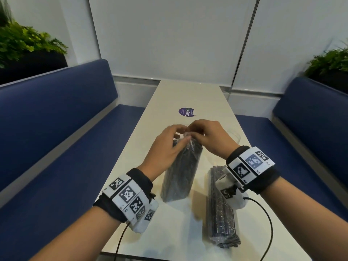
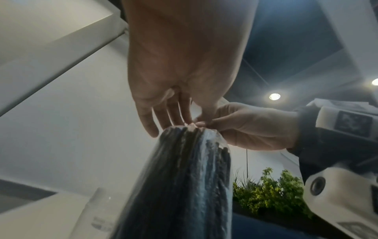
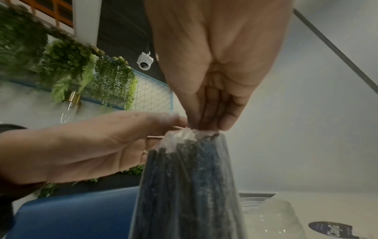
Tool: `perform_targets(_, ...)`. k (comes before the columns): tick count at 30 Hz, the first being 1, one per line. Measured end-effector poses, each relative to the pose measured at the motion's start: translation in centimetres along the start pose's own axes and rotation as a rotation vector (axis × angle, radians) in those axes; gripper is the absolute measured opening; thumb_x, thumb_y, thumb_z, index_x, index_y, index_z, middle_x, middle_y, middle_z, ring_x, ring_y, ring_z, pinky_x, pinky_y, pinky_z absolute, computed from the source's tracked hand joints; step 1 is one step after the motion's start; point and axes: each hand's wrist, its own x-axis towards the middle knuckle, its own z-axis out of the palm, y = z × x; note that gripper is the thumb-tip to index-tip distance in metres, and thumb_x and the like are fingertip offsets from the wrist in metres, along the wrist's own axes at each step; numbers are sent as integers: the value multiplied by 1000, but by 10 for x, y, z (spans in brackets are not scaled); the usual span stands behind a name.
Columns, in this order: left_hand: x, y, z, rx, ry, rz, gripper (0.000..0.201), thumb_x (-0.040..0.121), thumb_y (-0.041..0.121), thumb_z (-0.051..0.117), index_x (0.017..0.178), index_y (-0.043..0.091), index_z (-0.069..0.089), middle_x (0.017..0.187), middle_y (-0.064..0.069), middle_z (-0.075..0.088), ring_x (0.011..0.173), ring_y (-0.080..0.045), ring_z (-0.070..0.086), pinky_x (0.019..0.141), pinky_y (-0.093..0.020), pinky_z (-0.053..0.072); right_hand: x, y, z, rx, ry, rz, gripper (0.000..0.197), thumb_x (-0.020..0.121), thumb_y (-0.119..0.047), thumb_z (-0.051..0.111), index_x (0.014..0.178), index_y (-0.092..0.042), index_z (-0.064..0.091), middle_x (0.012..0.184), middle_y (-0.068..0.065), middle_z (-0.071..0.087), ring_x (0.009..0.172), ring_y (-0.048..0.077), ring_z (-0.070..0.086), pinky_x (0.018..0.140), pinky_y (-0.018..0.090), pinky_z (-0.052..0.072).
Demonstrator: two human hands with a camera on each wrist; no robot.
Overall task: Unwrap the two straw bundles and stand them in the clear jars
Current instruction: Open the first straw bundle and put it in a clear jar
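Item: upright straw bundle (image 1: 179, 170), held at its top. We pinch the gathered clear wrap at the bundle's upper end with both hands at once. The left hand (image 1: 165, 146) nips the plastic between thumb and forefinger from the left, its other fingers (image 2: 149, 119) extended loosely past the top. The right hand (image 1: 209, 138) pinches the same tuft from the right, fingertips (image 3: 212, 122) pressed together on it. The two pinches touch each other directly above the bundle.

The bundle hangs below the grip, base resting on the white table (image 1: 169, 232), leaning slightly. Contents: dark, thin straws packed tight inside a glossy transparent sleeve, which tapers to a crumpled whitish tip at our fingers.

Item: second straw bundle (image 1: 220, 210), wrapped, lying flat on the table just right of the first, partly under our right wrist.

Item: clear jar (image 3: 272, 216), beside the upright bundle on its right, near a round purple sticker (image 1: 186, 112). Blue benches (image 1: 56, 129) flank the table.
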Motion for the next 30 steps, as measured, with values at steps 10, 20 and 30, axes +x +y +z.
perform_targets(10,13,-8,-10,-10,49,-30,18,87,24,63,101,12,64,95,1,68,91,-12,65,84,-16,50,0,12,8,265,12,83,13,82,-5,63,95,-6,65,88,3,65,81,15,60,76,16,48)
perform_targets(20,17,-6,-13,56,-63,-1,19,87,20,62,104,16,58,100,-1,67,95,-14,64,81,-12,49,6,11,22,192,105,89,11,82,-8,63,91,-3,66,82,2,61,73,13,54,62,6,40)
perform_targets(30,22,-7,-23,-83,-63,-61,8,80,13,71,85,16,66,87,-1,68,92,-17,68,85,-25,56,4,6,19,146,72,51,14,85,-12,61,92,-2,66,93,14,68,80,18,55,76,27,46)
